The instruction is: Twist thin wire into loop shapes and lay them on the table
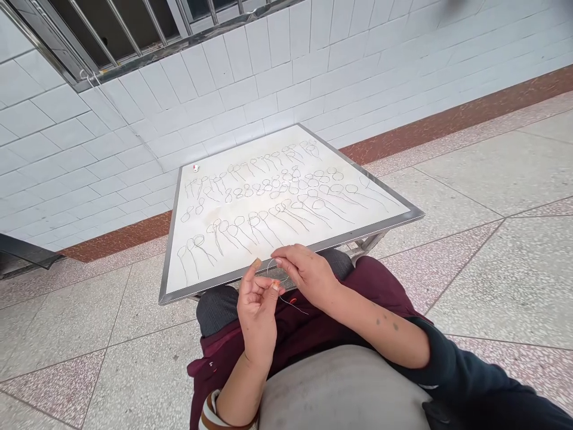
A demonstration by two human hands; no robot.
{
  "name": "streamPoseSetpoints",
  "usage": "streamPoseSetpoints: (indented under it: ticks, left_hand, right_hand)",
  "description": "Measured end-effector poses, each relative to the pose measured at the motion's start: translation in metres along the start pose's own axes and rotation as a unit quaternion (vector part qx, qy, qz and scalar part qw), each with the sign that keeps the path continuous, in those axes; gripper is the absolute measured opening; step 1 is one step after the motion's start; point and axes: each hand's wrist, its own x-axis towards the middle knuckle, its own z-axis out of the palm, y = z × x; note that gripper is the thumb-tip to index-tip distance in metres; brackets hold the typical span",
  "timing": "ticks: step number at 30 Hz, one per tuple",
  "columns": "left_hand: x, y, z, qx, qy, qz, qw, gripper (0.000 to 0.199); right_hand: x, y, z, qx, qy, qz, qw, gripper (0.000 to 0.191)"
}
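A thin wire runs between my two hands above my lap, with a small curved loop near the fingertips and a loose tail to the lower right. My left hand pinches it between thumb and fingers, palm turned up. From the right, the thumb and index finger of my right hand close on the upper part of the loop. Just beyond lies a white table with a grey metal edge. Rows of thin wire loops rest on it, several with long tails and several shaped like double rings.
A small white and red object sits at the table's far left corner. Behind stands a white tiled wall with a barred window. Terrazzo floor spreads around, and a dark object stands at far left.
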Motion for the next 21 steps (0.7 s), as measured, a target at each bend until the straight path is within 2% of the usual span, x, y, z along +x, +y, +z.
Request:
streamPoseSetpoints:
  ticks: [9, 14, 17, 21]
  left_hand:
    - [0.0, 0.001, 0.001, 0.016, 0.006, -0.004, 1.0, 0.047]
    - [0.005, -0.002, -0.003, -0.01, 0.037, 0.013, 0.999, 0.048]
    - [0.01, -0.002, -0.008, -0.035, 0.08, 0.025, 0.996, 0.05]
    - [0.015, 0.0, -0.014, -0.081, 0.121, 0.021, 0.989, 0.051]
  right_hand:
    - [0.001, -0.002, 0.009, -0.041, 0.027, 0.019, 0.999, 0.019]
    - [0.001, 0.002, 0.012, 0.084, 0.007, 0.044, 0.995, 0.029]
    - [-0.004, 0.005, 0.009, 0.162, -0.039, 0.054, 0.984, 0.034]
    - [-0.016, 0.006, 0.014, 0.188, -0.168, 0.033, 0.967, 0.03]
